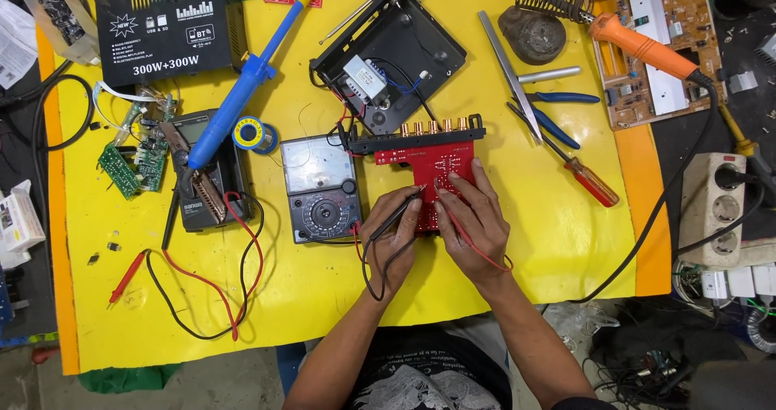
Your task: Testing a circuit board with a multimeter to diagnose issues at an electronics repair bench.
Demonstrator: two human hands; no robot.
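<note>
Currently both hands rest on a red rectangular printed circuit board (428,176) lying flat on the yellow table covering (550,240). Left hand (394,228): fingers curled closed around a thin black test probe (398,210), tip angled up and right onto the board surface. Right hand (477,220): fingers pinched on a thin red test probe (443,201), tip also on the board, close beside the black tip; whether the two tips touch cannot be told. Red lead runs back over the right wrist; black lead loops down below the left hand.

Just left of the left hand: a grey analogue multimeter with a round selector dial (322,185), touching or nearly touching the board's left edge. Directly beyond the hands: a black strip carrying a row of gold-coloured round jacks (420,135), fixed along the board's far edge, wired to an open black metal chassis holding a small transformer (388,54).

Further left of the left hand: a blue desoldering pump with a yellow tip (242,83) lying across a dark digital meter (202,176), with a small solder reel (255,134) just beside. Right of the right hand, apart from it: a red-handled screwdriver (586,176), blue-handled pliers (554,115), a flat metal ruler (509,75). Far right and beyond: an orange-handled soldering iron (638,45) seated in its coil stand.
</note>
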